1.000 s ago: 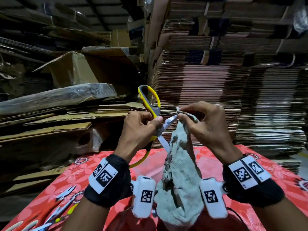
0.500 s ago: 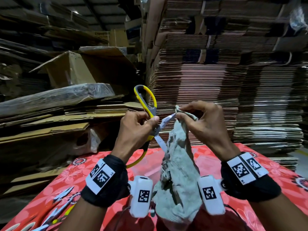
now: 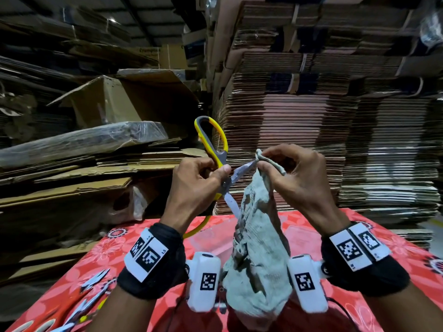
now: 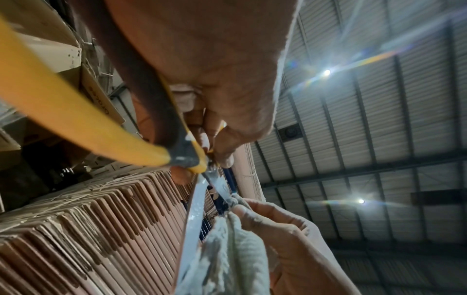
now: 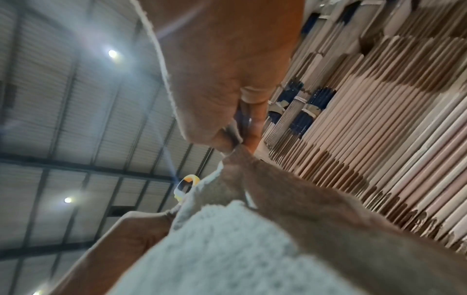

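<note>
My left hand (image 3: 203, 178) grips yellow-and-grey scissors (image 3: 217, 149) near their pivot, held up in front of me with the blades spread apart. One blade (image 3: 242, 170) points right at the top of a dirty grey cloth (image 3: 259, 248); the other blade angles down behind the cloth's left edge. My right hand (image 3: 285, 168) pinches the cloth's top edge around that upper blade, and the rest hangs down to the table. The left wrist view shows the scissors (image 4: 187, 159) and the cloth (image 4: 235, 239) close up. In the right wrist view, fingers pinch the cloth (image 5: 235, 137).
A table with a red floral cover (image 3: 311, 226) lies below the hands. Several metal tools (image 3: 93, 291) lie at its near left. Tall stacks of flattened cardboard (image 3: 311, 116) stand behind and to the right; loose cartons and a plastic-wrapped bundle (image 3: 84, 140) pile up on the left.
Both hands, the scissors and the cloth have stayed almost in place. The head view has shifted slightly, nothing more.
</note>
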The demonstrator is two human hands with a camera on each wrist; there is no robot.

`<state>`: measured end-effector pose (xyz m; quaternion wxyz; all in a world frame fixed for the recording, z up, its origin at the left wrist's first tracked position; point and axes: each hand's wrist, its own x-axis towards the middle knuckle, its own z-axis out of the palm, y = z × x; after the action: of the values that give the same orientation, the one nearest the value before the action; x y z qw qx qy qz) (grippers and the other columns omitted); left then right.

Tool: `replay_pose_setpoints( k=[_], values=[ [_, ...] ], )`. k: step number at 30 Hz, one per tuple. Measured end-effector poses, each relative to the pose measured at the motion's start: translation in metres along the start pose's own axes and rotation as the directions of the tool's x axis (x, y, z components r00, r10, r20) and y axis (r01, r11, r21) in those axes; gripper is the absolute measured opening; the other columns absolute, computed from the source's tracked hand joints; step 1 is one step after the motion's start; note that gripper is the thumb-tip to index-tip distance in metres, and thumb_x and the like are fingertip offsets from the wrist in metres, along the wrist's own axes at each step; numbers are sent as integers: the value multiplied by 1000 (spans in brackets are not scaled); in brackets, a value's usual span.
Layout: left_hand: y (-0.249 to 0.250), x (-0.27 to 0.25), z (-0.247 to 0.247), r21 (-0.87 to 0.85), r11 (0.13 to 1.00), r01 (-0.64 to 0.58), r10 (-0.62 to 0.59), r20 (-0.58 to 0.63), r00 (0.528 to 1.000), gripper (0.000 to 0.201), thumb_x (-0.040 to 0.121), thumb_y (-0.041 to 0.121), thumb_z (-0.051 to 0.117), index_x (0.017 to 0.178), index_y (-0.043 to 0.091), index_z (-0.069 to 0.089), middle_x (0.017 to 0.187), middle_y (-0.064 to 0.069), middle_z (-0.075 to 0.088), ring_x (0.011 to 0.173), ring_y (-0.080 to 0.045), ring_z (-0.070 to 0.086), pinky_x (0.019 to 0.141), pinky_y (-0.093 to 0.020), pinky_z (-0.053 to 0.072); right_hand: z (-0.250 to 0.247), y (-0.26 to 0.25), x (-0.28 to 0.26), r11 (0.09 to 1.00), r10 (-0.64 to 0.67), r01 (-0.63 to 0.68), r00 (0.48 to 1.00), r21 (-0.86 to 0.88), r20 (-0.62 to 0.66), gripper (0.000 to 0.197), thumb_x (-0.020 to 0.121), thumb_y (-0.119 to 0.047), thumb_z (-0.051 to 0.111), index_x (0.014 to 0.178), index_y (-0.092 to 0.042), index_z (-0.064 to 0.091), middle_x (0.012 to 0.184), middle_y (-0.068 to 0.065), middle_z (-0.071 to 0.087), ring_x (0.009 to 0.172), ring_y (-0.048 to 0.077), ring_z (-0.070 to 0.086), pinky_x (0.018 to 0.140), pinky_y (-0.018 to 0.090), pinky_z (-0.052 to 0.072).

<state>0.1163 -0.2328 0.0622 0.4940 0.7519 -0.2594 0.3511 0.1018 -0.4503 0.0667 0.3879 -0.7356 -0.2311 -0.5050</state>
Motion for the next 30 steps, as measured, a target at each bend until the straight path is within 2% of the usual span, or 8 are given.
replay_pose_setpoints(
  k=[4, 7, 11, 17, 19, 21, 26, 30],
  values=[
    [4, 0, 1, 5, 1000, 2, -2, -52, 999, 44, 83, 49, 68, 72, 6, 71, 70, -15, 70, 71, -39, 71, 62, -56, 61, -6, -8, 1, 996, 47, -46, 999, 78, -20, 20, 83, -12, 82, 97, -22, 73, 91, -13, 74, 83, 0, 71, 75, 15, 55],
    [4, 0, -1, 1, 1000, 4, -4, -79, 997, 45, 83, 49, 68, 70, 6, 71, 70, -15, 71, 72, -40, 70, 62, -54, 59, -4, -10, 1, 987, 67, -67, 998, 148, 8, 21, 80, -5, 82, 88, -22, 72, 87, -3, 73, 80, 11, 71, 76, 28, 59],
    [6, -2, 0, 18, 1000, -11, 13, -84, 996, 35, 89, 42, 72, 73, 10, 75, 69, -10, 71, 72, -35, 69, 63, -53, 57, 5, -11, -4, 967, 69, -93, 992, 238, 106, 22, 77, -8, 81, 86, -28, 78, 101, 3, 70, 87, 17, 75, 80, 43, 64],
    [9, -3, 4, 14, 1000, -4, 5, -67, 998, 29, 89, 43, 74, 72, 20, 76, 67, 1, 71, 68, -23, 69, 62, -46, 59, 8, -13, -7, 988, -3, -14, 994, 157, 108, 30, 78, -3, 87, 91, -30, 82, 98, -6, 74, 95, 8, 72, 84, 29, 59],
    [8, -3, 4, 45, 999, -7, 10, -63, 998, 31, 93, 33, 76, 65, 22, 71, 61, 5, 65, 58, -11, 59, 57, -31, 49, 7, -13, -8, 998, -52, 51, 998, 44, 39, 25, 77, -7, 89, 94, -25, 83, 96, -9, 76, 93, 4, 72, 82, 27, 60],
    [9, -3, 3, 73, 997, -18, 22, -56, 998, 35, 94, 30, 76, 60, 22, 67, 57, 4, 62, 54, -6, 50, 54, -26, 41, 8, -12, -9, 996, -85, 84, 996, -12, -26, 23, 77, -10, 90, 95, -22, 83, 94, -9, 77, 89, 2, 72, 78, 23, 59],
    [18, -9, 9, 133, 990, -52, 60, -52, 997, 37, 93, 30, 77, 58, 30, 64, 52, 17, 62, 52, -1, 58, 51, -22, 42, 17, -14, -15, 976, -202, 203, 979, -84, 18, 22, 78, -12, 86, 98, -20, 83, 88, -3, 75, 77, 9, 70, 68, 28, 57],
    [17, -11, 14, 118, 991, -56, 64, -65, 996, 30, 94, 33, 77, 65, 24, 73, 54, 15, 63, 54, -1, 58, 53, -18, 39, 17, -16, -15, 966, -247, 250, 968, -60, 52, 22, 75, -11, 87, 95, -20, 84, 83, -3, 74, 73, 7, 69, 66, 26, 56]
  ],
)
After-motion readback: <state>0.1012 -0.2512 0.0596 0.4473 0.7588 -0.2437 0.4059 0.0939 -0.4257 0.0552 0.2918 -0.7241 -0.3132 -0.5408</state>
